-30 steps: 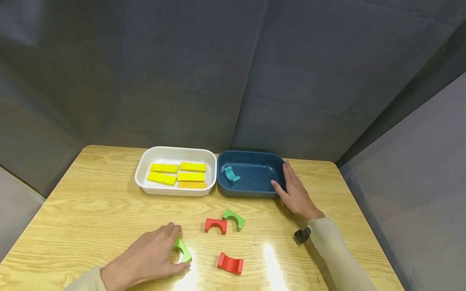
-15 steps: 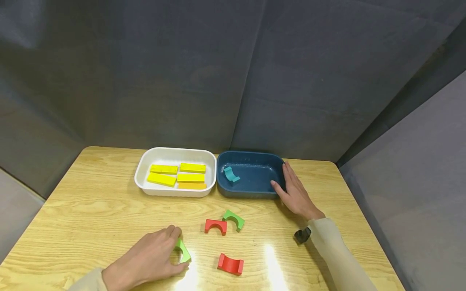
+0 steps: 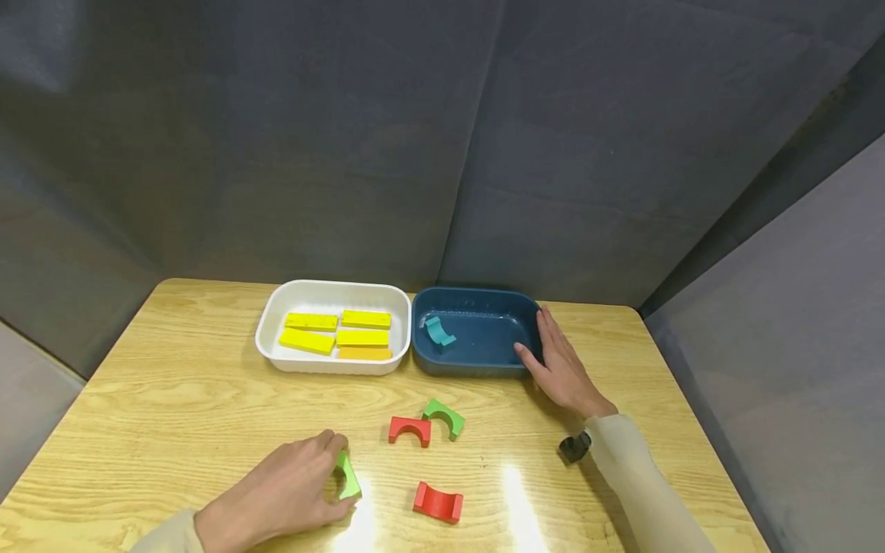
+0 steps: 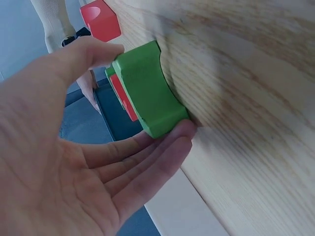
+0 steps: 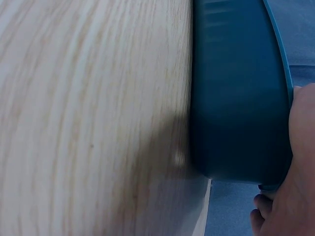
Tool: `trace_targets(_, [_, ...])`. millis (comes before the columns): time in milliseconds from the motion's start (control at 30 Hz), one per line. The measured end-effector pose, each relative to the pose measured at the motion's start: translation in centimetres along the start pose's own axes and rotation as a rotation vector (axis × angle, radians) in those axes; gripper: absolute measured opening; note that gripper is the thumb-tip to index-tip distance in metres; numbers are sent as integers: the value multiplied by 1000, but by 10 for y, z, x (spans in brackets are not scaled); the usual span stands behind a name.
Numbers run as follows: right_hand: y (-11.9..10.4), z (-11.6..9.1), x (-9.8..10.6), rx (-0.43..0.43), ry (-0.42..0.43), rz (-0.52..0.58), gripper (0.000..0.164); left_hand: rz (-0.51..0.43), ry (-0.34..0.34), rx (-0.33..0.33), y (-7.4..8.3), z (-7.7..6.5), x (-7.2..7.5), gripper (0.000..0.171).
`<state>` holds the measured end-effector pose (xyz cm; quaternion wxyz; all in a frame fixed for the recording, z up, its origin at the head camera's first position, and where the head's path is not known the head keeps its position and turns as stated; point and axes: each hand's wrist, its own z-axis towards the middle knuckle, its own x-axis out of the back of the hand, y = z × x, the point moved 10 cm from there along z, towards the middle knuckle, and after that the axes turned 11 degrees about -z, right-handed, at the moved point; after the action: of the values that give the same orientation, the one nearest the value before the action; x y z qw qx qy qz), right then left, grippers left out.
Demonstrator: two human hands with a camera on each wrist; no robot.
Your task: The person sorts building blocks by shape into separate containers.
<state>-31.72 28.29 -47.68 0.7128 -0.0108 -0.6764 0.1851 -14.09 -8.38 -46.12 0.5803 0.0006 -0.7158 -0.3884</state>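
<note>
My left hand [image 3: 283, 484] pinches a green arch block [image 4: 150, 91] between thumb and fingers, low at the wooden table; whether the block touches the wood I cannot tell. To its right lie a red arch block [image 3: 410, 430], a second green arch block [image 3: 445, 417] close beside that one, and another red arch block [image 3: 438, 503] nearer the front with its hollow up. At the right end of a dark blue bin [image 3: 477, 369], my right hand [image 3: 563, 372] holds the rim, thumb over it and fingers along the outer wall. A teal arch block [image 3: 439, 332] sits in that bin.
A white bin [image 3: 283, 359] stands directly left of the blue one, with several yellow blocks [image 3: 307, 340] and an orange-yellow block [image 3: 365, 353] inside. Grey cloth [image 3: 346, 153] hangs behind the table [image 3: 173, 399]. A grey panel [image 3: 781, 346] stands to the right.
The left hand has tilted the green arch block slightly more upright where it is. My right hand and both bins have stayed put.
</note>
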Motion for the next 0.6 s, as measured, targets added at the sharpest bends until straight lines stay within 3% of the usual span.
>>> trace_targets(167, [0, 0, 1, 1, -2, -1, 90, 5, 5, -14, 1, 0, 1, 59])
trace_targets(600, [-2, -1, 1, -3, -5, 6, 90, -31, 38, -51, 3, 4, 11, 43])
